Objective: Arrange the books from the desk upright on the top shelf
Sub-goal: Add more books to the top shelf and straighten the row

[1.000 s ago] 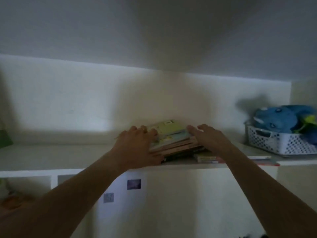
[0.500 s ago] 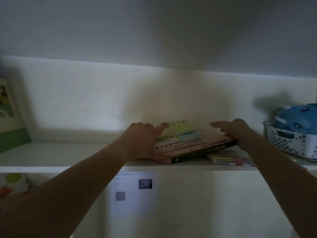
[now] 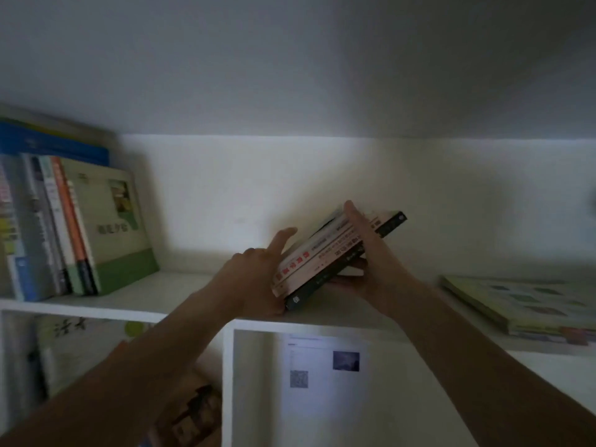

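Note:
A stack of several books (image 3: 325,256) is tilted up off the white top shelf (image 3: 167,295), its near lower corner touching the shelf and its far end raised to the right. My left hand (image 3: 254,279) presses against the stack's left side, index finger stretched out over the top cover. My right hand (image 3: 367,262) grips the stack from the right, fingers over the spines and thumb underneath. At the far left of the shelf a row of upright books (image 3: 64,227) leans slightly, fronted by a green-and-cream cover.
Flat thin books (image 3: 522,304) lie on the shelf at the right. Below the shelf is a white divider (image 3: 227,382), a sheet with a QR code (image 3: 322,366) in the right cubby and more books in the left cubby. The shelf's ceiling hangs low above.
The stack lay flat on the shelf; now both hands have lifted its far end so it tilts up. My view has shifted left, bringing the upright row into sight.

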A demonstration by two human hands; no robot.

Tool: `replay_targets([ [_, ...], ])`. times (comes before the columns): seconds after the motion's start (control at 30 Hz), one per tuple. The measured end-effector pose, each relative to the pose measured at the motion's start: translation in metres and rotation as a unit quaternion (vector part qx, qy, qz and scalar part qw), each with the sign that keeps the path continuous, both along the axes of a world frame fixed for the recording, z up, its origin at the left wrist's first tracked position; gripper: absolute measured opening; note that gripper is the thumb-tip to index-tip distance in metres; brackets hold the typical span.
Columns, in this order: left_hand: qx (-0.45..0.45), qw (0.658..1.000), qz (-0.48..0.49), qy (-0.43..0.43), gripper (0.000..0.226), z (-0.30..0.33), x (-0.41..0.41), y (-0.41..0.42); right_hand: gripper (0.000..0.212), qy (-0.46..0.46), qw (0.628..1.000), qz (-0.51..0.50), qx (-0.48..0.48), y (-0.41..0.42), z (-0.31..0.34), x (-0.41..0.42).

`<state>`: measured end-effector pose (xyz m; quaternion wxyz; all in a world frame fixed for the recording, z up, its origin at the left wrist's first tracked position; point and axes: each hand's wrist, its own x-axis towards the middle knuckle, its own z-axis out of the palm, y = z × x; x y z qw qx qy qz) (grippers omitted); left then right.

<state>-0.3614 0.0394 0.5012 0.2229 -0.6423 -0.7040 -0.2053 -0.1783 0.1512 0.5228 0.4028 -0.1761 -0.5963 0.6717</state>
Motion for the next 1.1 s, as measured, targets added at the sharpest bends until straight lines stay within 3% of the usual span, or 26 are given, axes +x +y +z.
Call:
replay_targets([
  [0.1,0.001,0.999,0.032,-0.021,0.114,0.002,-0.033,-0.028,0.108,0.034,0.997,0.065,-0.038,-0.019,-0.013,-0.045],
  [0.17,-0.013,0.997,0.051,-0.051,0.120,0.005,-0.053,-0.044,0.102,0.030,0.995,0.090,-0.005,-0.029,-0.015,-0.072],
  [0.27,-0.051,0.990,0.064,-0.117,0.134,0.012,-0.083,-0.065,0.098,-0.008,0.990,0.096,0.102,-0.050,-0.007,-0.111],
  [0.33,-0.069,0.973,0.027,-0.217,0.138,0.022,-0.095,-0.080,0.105,-0.024,0.978,0.083,0.189,-0.060,0.002,-0.139],
  [0.43,-0.013,0.923,-0.025,-0.383,0.122,0.027,-0.113,-0.094,0.115,-0.065,0.939,0.048,0.334,-0.074,0.015,-0.176],
  [0.53,0.098,0.871,-0.021,-0.482,0.108,0.016,-0.142,-0.103,0.096,-0.118,0.903,0.048,0.410,-0.089,0.020,-0.209],
  [0.63,0.128,0.834,-0.041,-0.535,0.100,0.000,-0.169,-0.121,0.054,-0.173,0.878,0.051,0.444,-0.098,0.020,-0.235],
  [0.7,0.135,0.831,-0.048,-0.538,0.076,-0.011,-0.176,-0.135,0.054,-0.206,0.852,0.080,0.475,-0.099,0.020,-0.244],
  [0.8,0.147,0.843,-0.062,-0.513,0.081,-0.020,-0.181,-0.144,0.081,-0.250,0.812,0.098,0.518,-0.099,0.021,-0.247],
  [0.87,0.157,0.849,-0.067,-0.500,0.084,-0.018,-0.182,-0.143,0.076,-0.240,0.806,0.083,0.535,-0.098,0.018,-0.247],
  [1.1,0.137,0.901,-0.004,-0.411,0.105,0.015,-0.202,-0.154,0.079,-0.126,0.868,0.096,0.470,-0.105,0.004,-0.279],
])
